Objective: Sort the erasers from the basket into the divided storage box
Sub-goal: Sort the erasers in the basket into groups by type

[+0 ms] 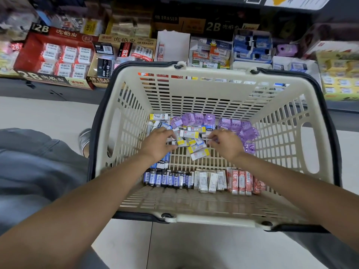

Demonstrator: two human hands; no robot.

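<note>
The basket (194,90) holds loose erasers (196,150); both hands, left (158,144) and right (226,144), pinch erasers with curled fingers inside it.

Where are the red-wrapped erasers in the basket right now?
In the head view, the red erasers stand in a row at the basket's near right, beside the white erasers and under the right forearm.

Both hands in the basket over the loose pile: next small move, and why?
Probably close the left hand on the yellow-and-white sleeved erasers under its fingers and lift them. Both hands sit in the cream slatted plastic basket; the right hand already seems to pinch something small. That pile is loose, while the blue, white and red erasers stand in rows nearer the person.
</note>
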